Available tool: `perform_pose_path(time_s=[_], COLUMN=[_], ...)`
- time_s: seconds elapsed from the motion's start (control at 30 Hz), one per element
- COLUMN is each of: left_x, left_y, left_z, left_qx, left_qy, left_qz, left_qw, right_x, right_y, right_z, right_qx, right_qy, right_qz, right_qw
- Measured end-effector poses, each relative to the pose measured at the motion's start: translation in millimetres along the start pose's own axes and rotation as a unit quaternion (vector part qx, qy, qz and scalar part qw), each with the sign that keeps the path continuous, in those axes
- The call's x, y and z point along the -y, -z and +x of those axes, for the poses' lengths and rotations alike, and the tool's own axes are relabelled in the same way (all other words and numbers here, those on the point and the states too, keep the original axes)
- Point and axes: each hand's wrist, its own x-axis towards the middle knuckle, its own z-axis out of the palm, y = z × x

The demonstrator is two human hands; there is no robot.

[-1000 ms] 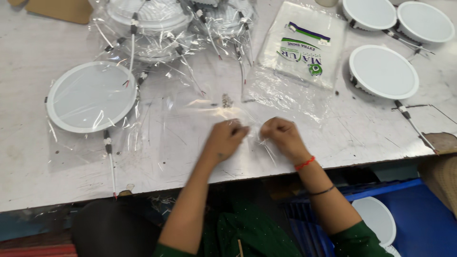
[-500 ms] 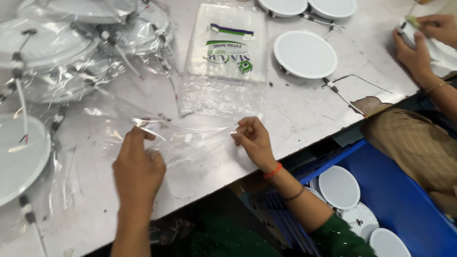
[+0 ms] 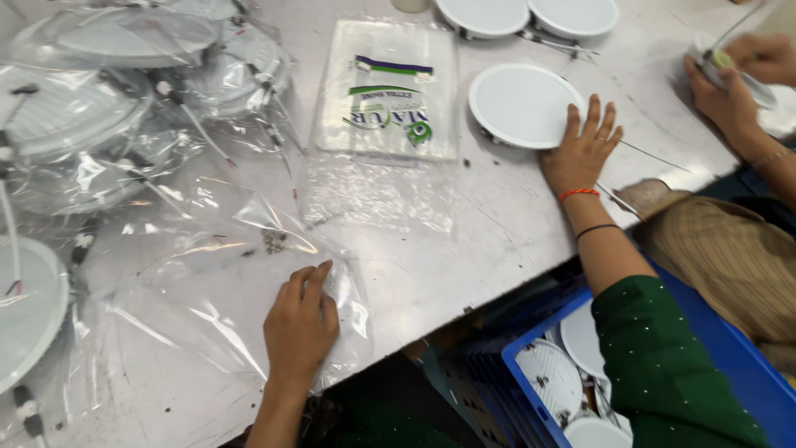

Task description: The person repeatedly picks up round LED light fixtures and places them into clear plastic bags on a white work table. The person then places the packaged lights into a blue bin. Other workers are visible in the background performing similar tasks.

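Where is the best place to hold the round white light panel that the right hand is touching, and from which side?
Probably at the near right rim of the round white light panel, where the right hand already rests. It lies flat, face up, so only the thin edge offers grip; a wire trails right, so lift carefully.

This is a small factory packing bench, not a home: a scuffed grey metal worktable (image 3: pixel 464 249) fills the view. From nine to eleven o'clock lie round white panel lights (image 3: pixel 91 108) sealed in clear plastic bags, with bare ones (image 3: pixel 521 104) at one o'clock. At five o'clock a blue crate (image 3: pixel 730 365) holds more discs, and a co-worker's hands (image 3: pixel 730 83) work at two o'clock.
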Motion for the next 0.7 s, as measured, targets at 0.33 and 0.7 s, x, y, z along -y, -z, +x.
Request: perform_pose_path(time_s=[0.33,0.7], left_x=[3,-7], left_y=[13,52], left_z=[-1,21], left_qx=[-0.084,-0.100], left_qy=[0.104,-0.017], left_qz=[-0.100,-0.056], left_qw=[0.986,0.993], right_x=[0,60], right_y=[9,196], right_z=[-10,-96], right_qx=[-0.037,0.011], right_qy=[0.165,-0.120], right_qz=[0.049,0.598], right_qw=[0.984,0.792])
